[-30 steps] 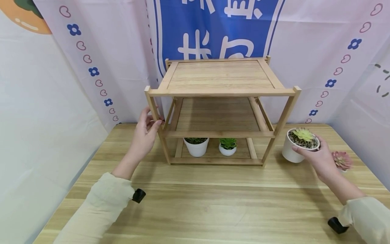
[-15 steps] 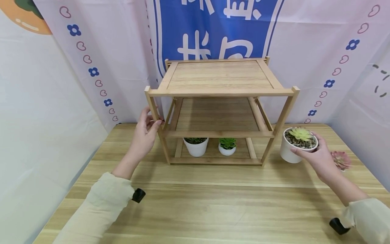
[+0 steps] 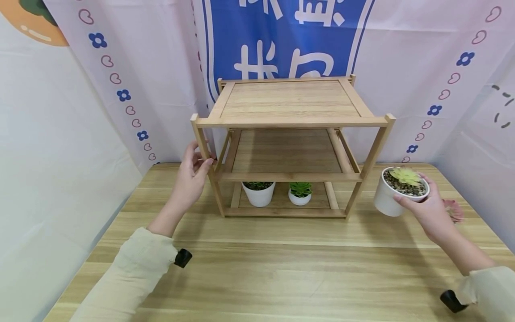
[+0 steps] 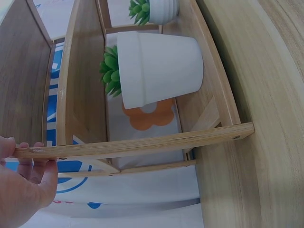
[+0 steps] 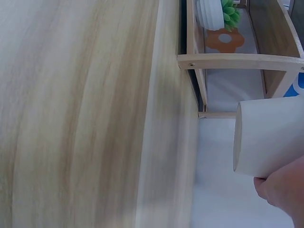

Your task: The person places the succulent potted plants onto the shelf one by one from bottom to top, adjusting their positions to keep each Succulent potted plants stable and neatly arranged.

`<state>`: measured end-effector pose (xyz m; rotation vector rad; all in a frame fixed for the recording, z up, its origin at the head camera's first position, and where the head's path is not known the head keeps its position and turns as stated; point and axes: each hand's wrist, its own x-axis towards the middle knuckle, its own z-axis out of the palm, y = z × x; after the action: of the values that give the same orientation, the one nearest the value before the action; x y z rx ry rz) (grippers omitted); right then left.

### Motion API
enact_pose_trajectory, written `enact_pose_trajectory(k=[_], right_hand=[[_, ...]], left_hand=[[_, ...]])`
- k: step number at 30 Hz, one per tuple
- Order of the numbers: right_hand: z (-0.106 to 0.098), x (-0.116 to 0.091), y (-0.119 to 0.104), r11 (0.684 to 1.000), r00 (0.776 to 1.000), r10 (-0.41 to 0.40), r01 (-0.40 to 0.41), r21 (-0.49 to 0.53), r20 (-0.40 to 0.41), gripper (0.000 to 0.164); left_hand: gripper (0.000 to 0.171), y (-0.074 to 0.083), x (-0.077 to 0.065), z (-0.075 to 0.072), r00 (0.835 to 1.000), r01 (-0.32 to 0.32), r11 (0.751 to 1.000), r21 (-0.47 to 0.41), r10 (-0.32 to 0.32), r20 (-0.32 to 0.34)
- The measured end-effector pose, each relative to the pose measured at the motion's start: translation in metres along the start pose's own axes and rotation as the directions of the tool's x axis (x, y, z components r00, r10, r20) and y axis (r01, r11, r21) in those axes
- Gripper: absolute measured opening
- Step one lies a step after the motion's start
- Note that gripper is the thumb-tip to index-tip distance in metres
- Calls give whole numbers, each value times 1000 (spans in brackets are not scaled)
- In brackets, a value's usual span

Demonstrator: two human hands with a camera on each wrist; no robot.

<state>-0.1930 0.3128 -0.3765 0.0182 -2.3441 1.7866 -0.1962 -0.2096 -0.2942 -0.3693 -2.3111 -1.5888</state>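
A wooden three-tier shelf stands on the table, and my left hand grips its front left post with the thumb in front and fingers behind. On the right, my right hand holds a white-potted succulent with pale yellow-green leaves, thumb and fingers around the pot's side. The pot tilts a little, and its base shows above the table in the right wrist view. On the shelf's bottom tier sit a larger white potted plant and a small white-potted green succulent, their upper parts partly hidden by the middle tier.
A pink succulent sits on the table at the right, partly hidden behind my right hand. Behind the shelf hangs a white curtain with a blue printed panel. More pale fabric closes in the sides.
My right hand carried the potted succulent slightly left toward the shelf, then back right, now covering more of the pink succulent. The left hand stays on the post.
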Motion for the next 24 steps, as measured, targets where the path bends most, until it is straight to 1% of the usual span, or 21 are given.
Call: enact_pose_trajectory(k=[4,6,12,14,19,24], right_hand=[[-4,-3,-2,999,1000,-10,10,-41,-4,82],[-5,-5,-3,999,1000,-15,15,-36,-4,80],[-8,-10,-11,997,999,-34,35,-71,8,76],[-9,-12,-13,993,999,-41,42,-111,16,75],[-10,-16,-15,984,998,-46,52,-169,41,79],[-12,-20,-17,978,996,-72,81,-191,54,79]], left_hand=[[49,0,0,0,1000,-1,1000,1,1,-2],[49,0,0,0,1000,-1,1000,4,1,-4],[49,1,0,0,1000,4,1000,6,-4,-5],[49,1,0,0,1000,6,1000,4,-6,-3],[48,1,0,1,1000,2,1000,5,-2,-6],[49,0,0,1,1000,-1,1000,10,1,-8]])
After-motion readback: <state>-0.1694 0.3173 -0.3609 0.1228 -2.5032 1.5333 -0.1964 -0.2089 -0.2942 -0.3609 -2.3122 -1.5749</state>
